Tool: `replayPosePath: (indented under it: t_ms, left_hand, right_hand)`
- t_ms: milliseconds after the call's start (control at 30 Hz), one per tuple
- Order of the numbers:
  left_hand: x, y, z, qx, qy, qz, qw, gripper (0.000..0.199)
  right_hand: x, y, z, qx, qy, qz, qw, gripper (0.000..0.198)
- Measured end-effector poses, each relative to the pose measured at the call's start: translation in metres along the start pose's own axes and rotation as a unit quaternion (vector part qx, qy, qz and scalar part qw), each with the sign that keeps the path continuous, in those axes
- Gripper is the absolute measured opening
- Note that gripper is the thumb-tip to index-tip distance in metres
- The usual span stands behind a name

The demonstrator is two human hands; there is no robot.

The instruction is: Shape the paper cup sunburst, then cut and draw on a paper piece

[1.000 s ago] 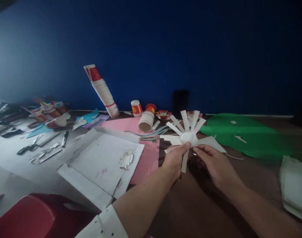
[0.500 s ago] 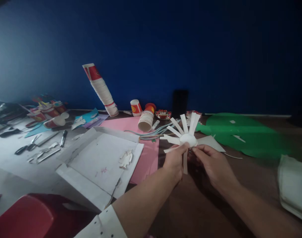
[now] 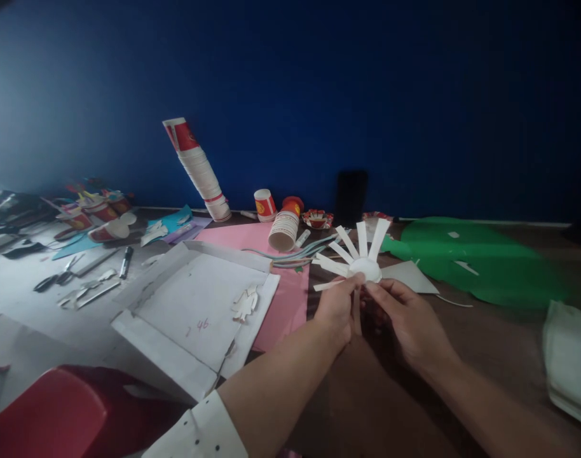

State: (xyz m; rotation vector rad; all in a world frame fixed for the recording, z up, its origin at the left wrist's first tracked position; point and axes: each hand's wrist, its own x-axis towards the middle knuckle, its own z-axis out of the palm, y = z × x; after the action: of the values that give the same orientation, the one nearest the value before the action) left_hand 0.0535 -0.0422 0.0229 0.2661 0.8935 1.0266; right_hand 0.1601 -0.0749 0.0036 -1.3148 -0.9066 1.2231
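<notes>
Between my hands is a white paper cup cut into strips [image 3: 365, 270], its round base facing me and the strips fanned outward like petals. My left hand [image 3: 337, 312] pinches the lower left of the base, thumb on its edge. At the lower right edge, my right hand [image 3: 407, 318] has thumb and fingers closed on the same cut cup; its fingertips are partly hidden. One strip hangs down beside my left hand. Behind my right hand, a white piece of paper [image 3: 411, 277] lies on the brown table [image 3: 348, 407].
Left of my hands, a white box lid [image 3: 176, 312] holds paper cutouts [image 3: 245, 303] beside a pink sheet [image 3: 290, 312]. Stacked paper cups [image 3: 202, 175] lean at the back. Green paper [image 3: 466, 254] lies right. Scissors [image 3: 56, 277], a marker [image 3: 126, 262] and a red stool [image 3: 47, 407] are left.
The view has shifted slightly, so the table items sit a little farther right. The cut cup has tilted slightly in my hands, both still gripping it.
</notes>
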Motion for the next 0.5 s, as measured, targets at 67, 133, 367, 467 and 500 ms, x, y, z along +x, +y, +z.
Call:
replayPosePath:
  t_ms: [67, 133, 367, 467, 500]
  left_hand:
    - [-0.001, -0.001, 0.0, 0.003, -0.004, 0.005, 1.0, 0.02]
    - [-0.002, -0.001, 0.001, 0.009, -0.01, 0.004, 1.0, 0.018]
    - [0.001, -0.003, -0.003, 0.044, -0.033, 0.013, 0.998, 0.019]
    - [0.006, -0.007, -0.008, 0.054, -0.041, 0.02, 0.998, 0.02]
    - [0.007, -0.008, -0.009, 0.056, -0.04, 0.02, 0.997, 0.02]
  right_hand:
    - [0.001, -0.003, 0.002, -0.008, 0.015, -0.002, 1.0, 0.038]
    - [0.002, -0.004, 0.002, -0.001, 0.017, -0.004, 1.0, 0.042]
    - [0.003, 0.0, 0.003, 0.045, 0.004, 0.01, 0.999, 0.045]
    - [0.001, 0.001, 0.006, 0.087, 0.012, 0.035, 0.996, 0.044]
    - [0.0, 0.001, 0.006, 0.101, 0.011, 0.041, 0.994, 0.044]
